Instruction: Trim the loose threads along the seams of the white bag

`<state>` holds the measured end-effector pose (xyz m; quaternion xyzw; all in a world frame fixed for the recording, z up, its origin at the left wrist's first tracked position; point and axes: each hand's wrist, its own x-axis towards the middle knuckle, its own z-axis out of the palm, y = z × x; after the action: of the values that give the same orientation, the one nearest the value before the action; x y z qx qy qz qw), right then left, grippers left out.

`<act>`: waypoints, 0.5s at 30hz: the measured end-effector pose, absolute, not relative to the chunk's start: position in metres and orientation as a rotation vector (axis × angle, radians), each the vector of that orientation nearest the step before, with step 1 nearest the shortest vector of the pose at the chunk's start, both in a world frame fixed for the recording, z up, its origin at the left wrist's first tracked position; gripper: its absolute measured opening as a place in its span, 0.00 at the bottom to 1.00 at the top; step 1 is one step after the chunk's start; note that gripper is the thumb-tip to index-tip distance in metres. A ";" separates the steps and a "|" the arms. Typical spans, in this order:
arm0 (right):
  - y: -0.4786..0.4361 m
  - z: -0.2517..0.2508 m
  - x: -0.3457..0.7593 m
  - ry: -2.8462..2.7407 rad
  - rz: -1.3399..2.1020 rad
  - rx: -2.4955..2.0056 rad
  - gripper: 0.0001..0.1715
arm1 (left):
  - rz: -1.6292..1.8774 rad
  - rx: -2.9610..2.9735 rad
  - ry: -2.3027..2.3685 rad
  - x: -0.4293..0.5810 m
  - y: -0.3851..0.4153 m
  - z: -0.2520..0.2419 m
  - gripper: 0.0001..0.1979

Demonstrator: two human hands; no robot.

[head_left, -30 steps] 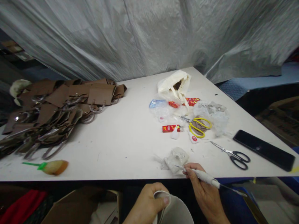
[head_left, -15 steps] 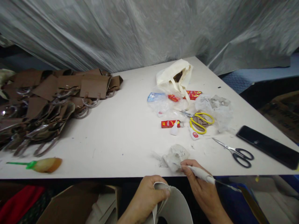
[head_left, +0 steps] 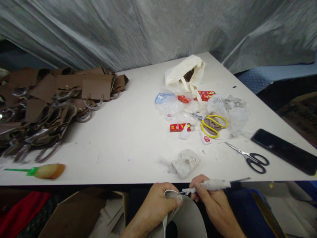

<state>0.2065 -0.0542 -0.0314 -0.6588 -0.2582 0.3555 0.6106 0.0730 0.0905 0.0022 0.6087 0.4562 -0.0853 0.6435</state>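
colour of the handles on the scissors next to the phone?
Black handles on the scissors, steel blades; shown in the head view, the only one.

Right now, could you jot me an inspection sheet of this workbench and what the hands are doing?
Surface: white table, scuffed, with glue specks.
Job's things: grey curved piece, white-wrapped tool tip at its edge.
Clutter: brown bags, two scissors, red boxes, cloth bag, phone, brush.
Hands: left hand pinches the piece; right hand grips the tool.
Cables: nothing seen.
Surroundings: silver sheeting behind; cardboard box below.
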 end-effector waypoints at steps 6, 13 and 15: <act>-0.055 -0.037 0.200 -0.598 0.889 -1.523 0.28 | -0.183 1.372 1.030 0.069 0.086 0.002 0.10; -0.060 -0.033 0.201 -0.724 0.922 -1.512 0.26 | -0.140 1.345 1.005 0.067 0.080 0.004 0.08; -0.061 -0.032 0.203 -0.774 0.909 -1.524 0.26 | -0.121 1.322 1.015 0.067 0.078 0.003 0.09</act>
<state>0.2029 -0.0613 -0.0317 -0.6485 -0.3291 0.3869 0.5669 0.0665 0.0784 0.0032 0.5869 0.4506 -0.0538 0.6706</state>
